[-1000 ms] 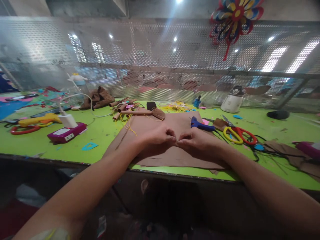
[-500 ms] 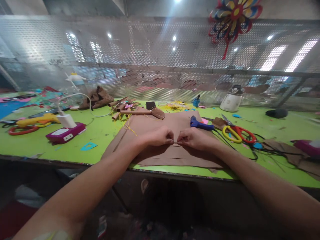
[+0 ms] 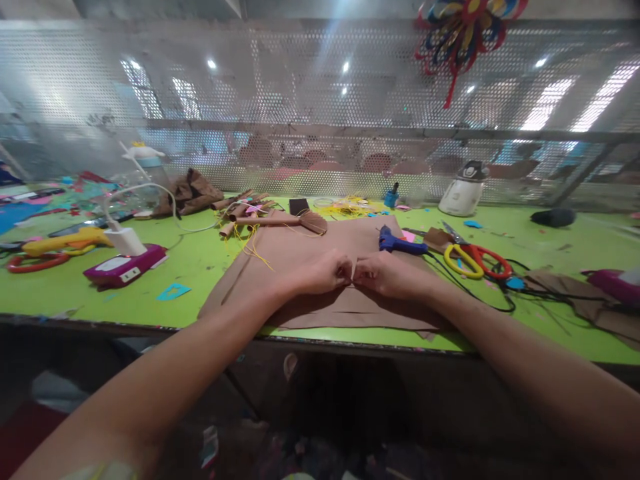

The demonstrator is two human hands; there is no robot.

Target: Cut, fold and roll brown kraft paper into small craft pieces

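Brown paper sheets (image 3: 320, 313) lie flat near the front edge of the green table. Above their middle, my left hand (image 3: 333, 272) is closed in a pinch, its fingertips almost touching those of my right hand (image 3: 377, 273), which is pinched too. What sits between the fingertips is too small to make out. Slits show in the paper below the hands. A blue glue gun (image 3: 403, 244) lies just beyond my right hand. Behind my left hand, a brown paper fan shape on a rolled stick (image 3: 273, 221) rests at the paper's far edge.
Scissors with yellow and red handles (image 3: 465, 261) and black cables lie at the right. A purple power strip (image 3: 125, 267) with a white plug, a yellow glue gun (image 3: 67, 241) and a blue scrap (image 3: 173, 291) are at the left. Behind stand a white bottle (image 3: 463, 192) and a perforated screen.
Both hands have come slightly closer together at the fingertips, over the same part of the paper. The whole view has shifted a little.
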